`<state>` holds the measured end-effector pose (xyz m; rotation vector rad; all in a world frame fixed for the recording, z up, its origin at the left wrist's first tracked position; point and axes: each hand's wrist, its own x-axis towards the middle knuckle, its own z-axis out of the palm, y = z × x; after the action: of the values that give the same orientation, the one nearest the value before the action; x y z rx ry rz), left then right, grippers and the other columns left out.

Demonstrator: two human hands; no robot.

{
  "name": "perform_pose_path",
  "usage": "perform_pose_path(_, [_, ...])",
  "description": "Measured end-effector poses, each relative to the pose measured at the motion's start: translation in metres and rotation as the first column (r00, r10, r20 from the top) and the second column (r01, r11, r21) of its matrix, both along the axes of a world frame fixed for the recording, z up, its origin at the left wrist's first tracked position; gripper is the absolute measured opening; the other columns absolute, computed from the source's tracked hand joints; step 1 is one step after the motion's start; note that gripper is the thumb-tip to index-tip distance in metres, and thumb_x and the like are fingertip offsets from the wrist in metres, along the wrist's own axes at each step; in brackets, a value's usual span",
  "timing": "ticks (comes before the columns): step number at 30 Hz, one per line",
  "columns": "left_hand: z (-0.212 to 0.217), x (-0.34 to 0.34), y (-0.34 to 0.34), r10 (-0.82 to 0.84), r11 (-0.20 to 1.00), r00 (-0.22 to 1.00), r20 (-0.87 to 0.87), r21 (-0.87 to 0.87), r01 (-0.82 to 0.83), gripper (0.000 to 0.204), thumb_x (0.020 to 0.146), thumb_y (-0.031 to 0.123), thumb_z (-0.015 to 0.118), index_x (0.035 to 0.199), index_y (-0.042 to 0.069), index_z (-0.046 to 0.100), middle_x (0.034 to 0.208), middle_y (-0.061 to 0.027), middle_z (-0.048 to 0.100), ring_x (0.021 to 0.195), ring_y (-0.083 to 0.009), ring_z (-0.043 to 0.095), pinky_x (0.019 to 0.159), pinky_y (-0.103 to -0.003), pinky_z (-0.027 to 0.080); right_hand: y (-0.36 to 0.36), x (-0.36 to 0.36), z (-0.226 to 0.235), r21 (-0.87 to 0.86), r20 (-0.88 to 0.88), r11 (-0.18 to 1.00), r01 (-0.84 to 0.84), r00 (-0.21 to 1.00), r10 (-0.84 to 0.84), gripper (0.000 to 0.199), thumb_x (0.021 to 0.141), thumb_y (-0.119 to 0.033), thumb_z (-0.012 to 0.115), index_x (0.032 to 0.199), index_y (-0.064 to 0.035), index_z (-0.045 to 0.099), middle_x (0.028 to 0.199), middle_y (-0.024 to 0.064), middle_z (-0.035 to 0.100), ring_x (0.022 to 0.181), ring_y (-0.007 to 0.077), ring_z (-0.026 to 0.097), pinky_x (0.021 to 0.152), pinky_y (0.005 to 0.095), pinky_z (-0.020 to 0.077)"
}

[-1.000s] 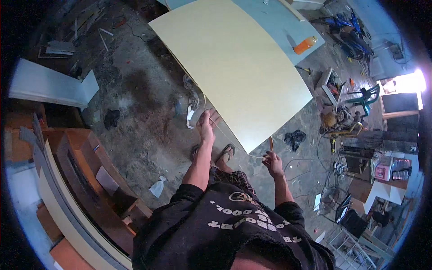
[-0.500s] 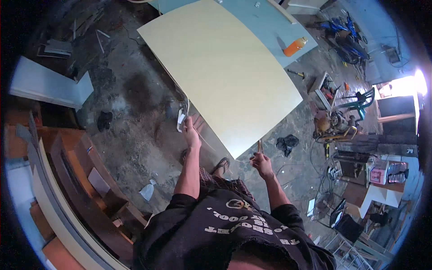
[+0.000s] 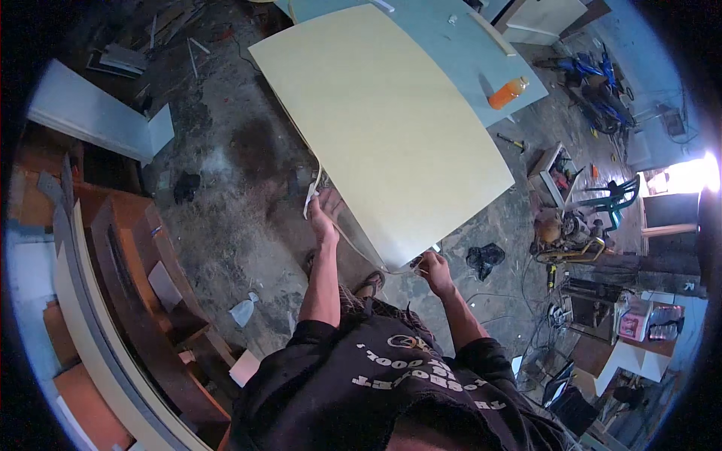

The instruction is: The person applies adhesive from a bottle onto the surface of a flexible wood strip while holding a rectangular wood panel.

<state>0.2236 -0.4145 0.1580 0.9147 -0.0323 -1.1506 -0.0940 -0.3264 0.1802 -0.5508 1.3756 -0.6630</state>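
Note:
A large cream panel [image 3: 383, 128] lies over the pale blue tabletop, its near corner pointing toward me. My left hand [image 3: 323, 222] is beside the panel's left edge, its fingers closed on a thin pale strip [image 3: 350, 239] that looks like edge banding. From there the strip sags in a curve below the corner toward my right hand [image 3: 434, 269]. That hand pinches near the corner, close under the panel's right-hand edge, on the strip's other stretch. A small white piece [image 3: 310, 197] shows by my left fingertips.
An orange bottle [image 3: 509, 92] stands on the blue tabletop [image 3: 459, 52]. Brown cabinet parts [image 3: 113, 278] fill the left side. On the floor at right are a black bag [image 3: 485, 260], a hammer [image 3: 511, 141], a tool box [image 3: 553, 177] and a green chair [image 3: 620, 197].
The whole view has shifted slightly with my head. My right hand has come closer to the panel's near corner, and the strip now hangs in a clearer bow between my hands.

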Motion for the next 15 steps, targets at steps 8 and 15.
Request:
perform_pose_path(8, [-0.012,0.024,0.017,-0.135,0.988,0.982,0.133,0.088,0.124,0.054,0.099,0.038,0.041,0.134,-0.004,0.035,0.135,-0.0204,0.046,0.128,-0.0293,0.046,0.096,-0.049,0.048,0.01,0.029,0.012,-0.024,0.258,0.991,0.131,0.959,-0.12,0.03,0.094,-0.03,0.055,0.112,-0.0061,0.057,0.098,0.004,0.063,0.098,0.0174,0.061,0.08,0.0343,0.0483])
perform_pose_path(15, [-0.018,0.034,0.015,-0.185,0.976,0.946,0.267,0.161,0.146,0.05,0.099,0.038,0.041,0.129,-0.002,0.039,0.127,-0.02,0.051,0.12,-0.0286,0.052,0.088,-0.042,0.053,0.009,0.027,-0.014,-0.192,0.23,0.957,0.219,0.958,-0.173,0.018,0.089,-0.015,0.062,0.106,-0.0083,0.059,0.093,0.0019,0.062,0.089,0.0148,0.06,0.082,0.0327,0.0454])
